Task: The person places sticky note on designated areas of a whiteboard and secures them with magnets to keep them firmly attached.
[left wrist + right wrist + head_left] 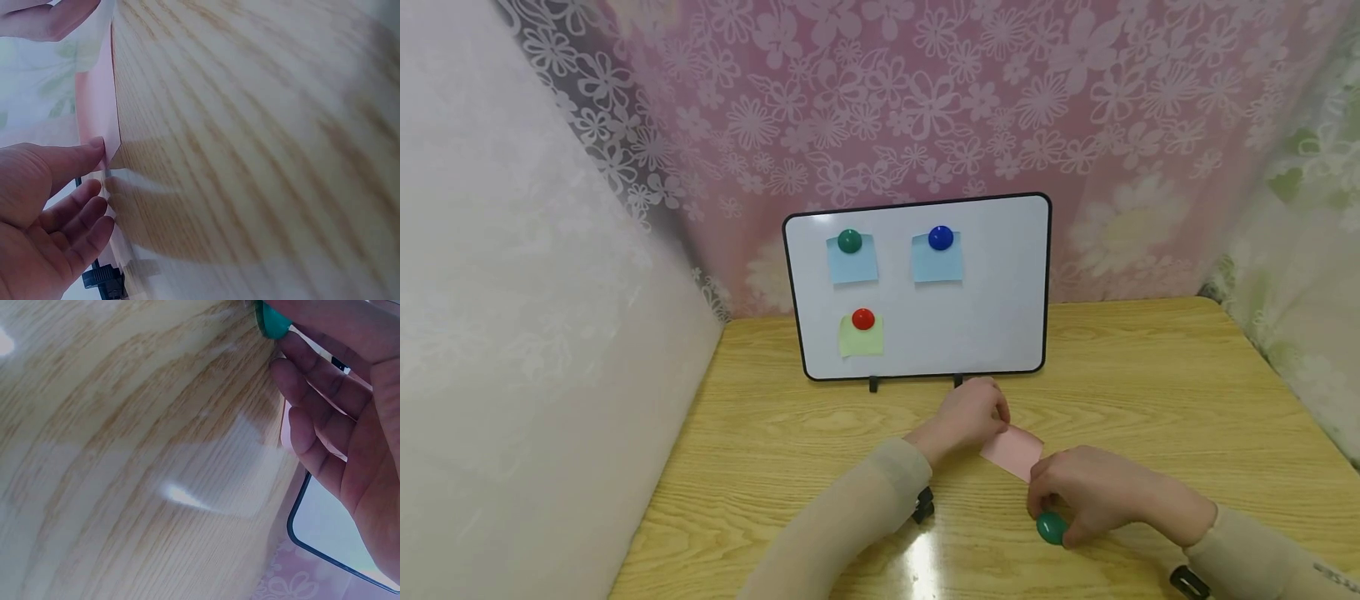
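Observation:
A pink sticky note [1015,451] is held just above the wooden table, its far left corner pinched by my left hand [970,414]. In the left wrist view, the thumb lies on that note [99,100] and the other fingers are bent. My right hand [1097,487] is close to the note's near right corner; whether it touches it I cannot tell. Between its thumb and fingers it pinches a round green magnet [1052,527]. The same magnet [275,322] shows at the top of the right wrist view.
Beyond the hands stands a black-framed whiteboard [985,308] on small black feet. A green magnet [850,241] and a blue magnet [941,237] hold blue notes there; a red magnet [863,318] holds a yellow-green note [861,342]. A pink floral curtain [925,108] hangs behind.

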`<state>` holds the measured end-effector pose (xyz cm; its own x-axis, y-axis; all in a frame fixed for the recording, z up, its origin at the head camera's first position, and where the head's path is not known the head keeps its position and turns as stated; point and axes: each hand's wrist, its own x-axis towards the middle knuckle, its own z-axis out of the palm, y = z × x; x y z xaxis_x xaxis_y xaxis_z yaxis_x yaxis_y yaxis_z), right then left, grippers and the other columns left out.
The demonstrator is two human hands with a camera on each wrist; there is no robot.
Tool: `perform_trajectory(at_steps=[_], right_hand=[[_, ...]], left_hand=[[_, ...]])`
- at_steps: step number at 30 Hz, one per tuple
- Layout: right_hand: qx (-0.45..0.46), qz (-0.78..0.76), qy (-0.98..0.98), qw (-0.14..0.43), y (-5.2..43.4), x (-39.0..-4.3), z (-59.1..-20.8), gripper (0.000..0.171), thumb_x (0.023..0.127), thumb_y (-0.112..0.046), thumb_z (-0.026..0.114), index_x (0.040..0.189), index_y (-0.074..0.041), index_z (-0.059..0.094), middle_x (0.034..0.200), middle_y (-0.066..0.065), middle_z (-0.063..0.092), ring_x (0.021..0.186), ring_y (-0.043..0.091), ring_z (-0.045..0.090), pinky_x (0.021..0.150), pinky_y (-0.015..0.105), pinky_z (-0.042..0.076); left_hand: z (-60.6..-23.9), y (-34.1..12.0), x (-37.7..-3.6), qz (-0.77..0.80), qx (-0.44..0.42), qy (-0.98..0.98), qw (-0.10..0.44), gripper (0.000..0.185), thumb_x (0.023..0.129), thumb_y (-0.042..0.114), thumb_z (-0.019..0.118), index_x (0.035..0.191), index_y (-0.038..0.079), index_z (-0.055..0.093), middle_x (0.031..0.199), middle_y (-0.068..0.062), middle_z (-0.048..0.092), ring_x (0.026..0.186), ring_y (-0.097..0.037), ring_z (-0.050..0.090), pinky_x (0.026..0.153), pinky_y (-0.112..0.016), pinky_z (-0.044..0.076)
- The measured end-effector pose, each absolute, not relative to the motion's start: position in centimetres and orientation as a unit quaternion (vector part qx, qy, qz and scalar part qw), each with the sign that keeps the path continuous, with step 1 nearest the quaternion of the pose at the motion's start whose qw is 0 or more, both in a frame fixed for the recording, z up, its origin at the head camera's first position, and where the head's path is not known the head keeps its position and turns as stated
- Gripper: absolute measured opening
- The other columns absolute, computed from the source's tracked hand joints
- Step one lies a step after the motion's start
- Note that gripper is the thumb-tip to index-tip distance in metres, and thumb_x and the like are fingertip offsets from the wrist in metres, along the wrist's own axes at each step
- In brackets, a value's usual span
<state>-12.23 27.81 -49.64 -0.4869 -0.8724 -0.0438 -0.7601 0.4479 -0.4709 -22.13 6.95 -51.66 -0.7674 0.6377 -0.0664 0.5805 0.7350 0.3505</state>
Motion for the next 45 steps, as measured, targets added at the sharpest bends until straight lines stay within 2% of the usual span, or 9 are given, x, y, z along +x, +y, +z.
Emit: perform_trajectory(at_steps=[12,19,31,45], right_hand=[[-0.496,-0.193,0.838,0.123,27.8,-12.1,-49.4,0.040,0.069,-0.017,0.096,0.097,-0.033,0.074,0.093,-0.025,0.057,0.078,-0.008,0.050,0.067,0.016,0.046],[-0.497,-0.186,0.840,0.114,27.8,-12.1,-49.7,0.038,0.070,-0.019,0.096,0.095,-0.033,0.071,0.090,-0.025,0.054,0.076,-0.009,0.047,0.066,0.015,0.044],[-0.496,-0.186,0.841,0.111,27.9,-12.2,-49.9,0.037,0.072,-0.020,0.095,0.096,-0.034,0.071,0.093,-0.025,0.056,0.076,-0.009,0.048,0.065,0.017,0.045],[-0.494,-0.191,0.841,0.110,27.8,-12.2,-49.9,0.036,0.072,-0.020,0.094,0.096,-0.033,0.071,0.095,-0.024,0.056,0.077,-0.009,0.049,0.064,0.016,0.044]], left_hand=[[-51.5,6.9,-22.2,0.164,0.326,0.926,0.096,0.008,0.097,0.026,0.083,0.089,0.027,0.082,0.097,0.014,0.062,0.086,-0.002,0.054,0.071,-0.016,0.045],[-51.3,6.4,-22.2,0.191,0.325,0.920,0.109,0.006,0.098,0.022,0.081,0.092,0.023,0.083,0.095,0.014,0.069,0.087,-0.002,0.059,0.072,-0.016,0.047],[-51.5,4.7,-22.8,0.271,0.340,0.893,0.121,0.006,0.099,0.014,0.077,0.095,0.018,0.079,0.086,0.014,0.070,0.078,-0.001,0.059,0.068,-0.015,0.047],[-51.8,3.8,-22.9,0.282,0.335,0.891,0.115,0.005,0.101,0.014,0.075,0.102,0.016,0.079,0.091,0.011,0.071,0.079,0.001,0.059,0.070,-0.015,0.048]])
